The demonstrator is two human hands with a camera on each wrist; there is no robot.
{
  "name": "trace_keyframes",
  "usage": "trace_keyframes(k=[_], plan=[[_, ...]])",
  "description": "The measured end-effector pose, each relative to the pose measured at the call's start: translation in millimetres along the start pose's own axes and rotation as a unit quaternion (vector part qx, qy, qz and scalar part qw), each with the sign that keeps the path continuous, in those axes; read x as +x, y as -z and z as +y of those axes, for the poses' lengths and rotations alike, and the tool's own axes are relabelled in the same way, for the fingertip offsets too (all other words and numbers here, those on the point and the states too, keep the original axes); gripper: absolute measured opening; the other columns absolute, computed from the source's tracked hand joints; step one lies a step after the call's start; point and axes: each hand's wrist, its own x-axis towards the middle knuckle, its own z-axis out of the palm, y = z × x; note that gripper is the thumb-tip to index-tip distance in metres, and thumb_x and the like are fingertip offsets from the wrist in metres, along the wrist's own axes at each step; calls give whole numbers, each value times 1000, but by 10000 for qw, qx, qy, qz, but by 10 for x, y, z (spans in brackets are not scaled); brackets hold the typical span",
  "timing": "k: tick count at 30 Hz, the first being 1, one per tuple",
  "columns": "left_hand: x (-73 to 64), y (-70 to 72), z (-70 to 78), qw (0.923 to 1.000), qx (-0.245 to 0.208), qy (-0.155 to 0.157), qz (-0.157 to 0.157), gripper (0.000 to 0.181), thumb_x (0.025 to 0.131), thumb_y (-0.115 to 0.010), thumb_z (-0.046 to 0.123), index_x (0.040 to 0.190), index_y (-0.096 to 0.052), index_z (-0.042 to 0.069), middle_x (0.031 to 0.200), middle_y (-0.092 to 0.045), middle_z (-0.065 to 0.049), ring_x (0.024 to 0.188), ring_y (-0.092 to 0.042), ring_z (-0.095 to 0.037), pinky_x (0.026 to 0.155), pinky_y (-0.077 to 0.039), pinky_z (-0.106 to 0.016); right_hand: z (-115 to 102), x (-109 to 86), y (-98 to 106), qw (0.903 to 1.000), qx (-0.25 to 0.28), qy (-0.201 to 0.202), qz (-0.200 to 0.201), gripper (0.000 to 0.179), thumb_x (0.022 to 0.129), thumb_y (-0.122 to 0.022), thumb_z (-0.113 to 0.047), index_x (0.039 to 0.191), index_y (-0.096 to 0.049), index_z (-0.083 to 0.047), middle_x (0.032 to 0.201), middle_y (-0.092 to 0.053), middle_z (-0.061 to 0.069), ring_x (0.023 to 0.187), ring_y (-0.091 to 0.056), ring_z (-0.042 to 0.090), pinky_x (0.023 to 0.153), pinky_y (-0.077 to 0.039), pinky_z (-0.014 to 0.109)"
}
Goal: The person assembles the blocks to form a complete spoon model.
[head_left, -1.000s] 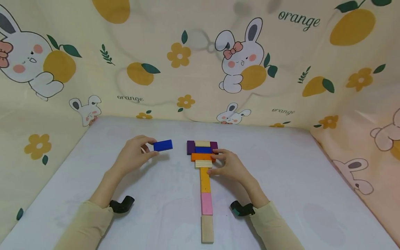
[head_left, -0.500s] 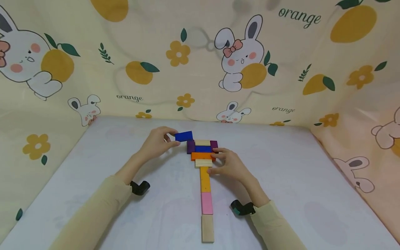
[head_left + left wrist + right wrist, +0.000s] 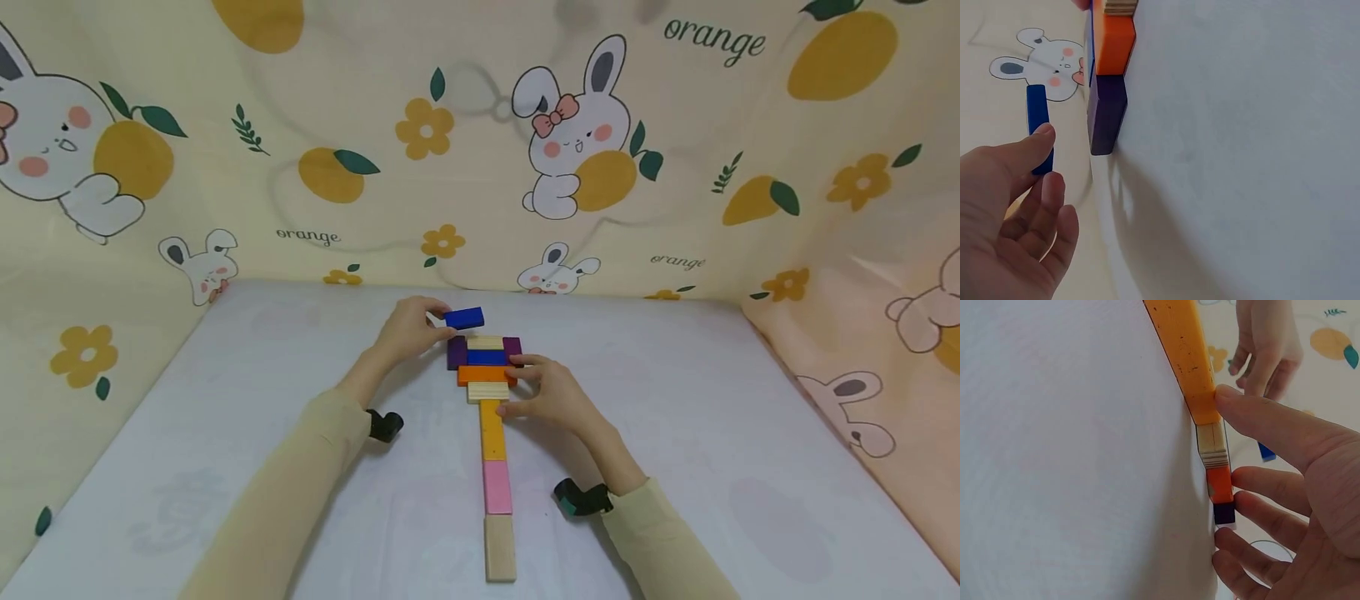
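Note:
My left hand [image 3: 411,330] pinches a blue wooden block [image 3: 464,317] between thumb and fingers, held just beyond the far end of a row of coloured blocks. In the left wrist view that blue block [image 3: 1036,115] stands apart from the purple block [image 3: 1107,115] and the orange block [image 3: 1115,45]. At the row's right side rests my right hand [image 3: 553,392], its fingers spread and loosely bent. Its thumb touches the yellow block [image 3: 1182,356], and its fingertips lie along the orange block [image 3: 1220,482] and the dark purple block [image 3: 1224,513].
Nearer the person, the row continues with a pink block [image 3: 497,487] and a plain wood block [image 3: 500,547]. At its far end, a second blue block [image 3: 486,357] sits between purple blocks. Behind the white table [image 3: 675,433] hangs a patterned cloth [image 3: 480,183].
My left hand has carried the blue block rightward and away from the person, from left of the row to beyond its far end. My right hand has stayed in place.

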Motion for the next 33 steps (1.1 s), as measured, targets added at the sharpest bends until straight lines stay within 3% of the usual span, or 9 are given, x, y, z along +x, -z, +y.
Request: trace_keyframes(k=[11, 17, 21, 27, 33], plan=[[144, -145, 29, 9992, 187, 333, -88, 36, 94, -70, 25, 125, -67, 6, 115, -64, -9, 96, -58, -23, 90, -49, -35, -10, 4, 6, 9999, 75, -104, 24, 64, 73, -88, -33, 129, -67, -11, 145, -49, 5, 137, -34, 34, 106, -33, 58], [154, -227, 77, 9983, 321, 328, -351, 35, 96, -67, 23, 126, -65, 4, 116, -63, -10, 99, -59, -23, 92, -49, -36, -8, 0, -10, 9999, 90, -118, 27, 64, 73, -89, -33, 129, -67, -11, 145, -49, 5, 137, -35, 34, 106, -34, 58], [175, -261, 114, 9979, 424, 340, -351, 35, 95, -67, 21, 126, -65, 3, 116, -64, -11, 102, -59, -24, 94, -48, -37, -3, 0, -15, 9999, 118, -69, 57, 63, 73, -89, -32, 128, -67, -10, 144, -49, 5, 137, -35, 34, 106, -33, 57], [221, -317, 164, 9961, 682, 379, -401, 34, 96, -66, 19, 127, -64, 3, 119, -62, -11, 106, -56, -24, 99, -45, -39, -2, -8, -8, 9998, 168, -33, 77, 64, 72, -89, -31, 128, -67, -10, 144, -49, 5, 136, -35, 34, 106, -34, 57], [223, -351, 212, 9903, 1175, 434, -601, 38, 101, -57, 28, 131, -62, 4, 123, -63, -11, 112, -55, -25, 102, -42, -40, -1, -11, -12, 9998, 159, 20, 71, 63, 72, -90, -31, 127, -68, -8, 143, -50, 6, 136, -36, 35, 106, -34, 57]])
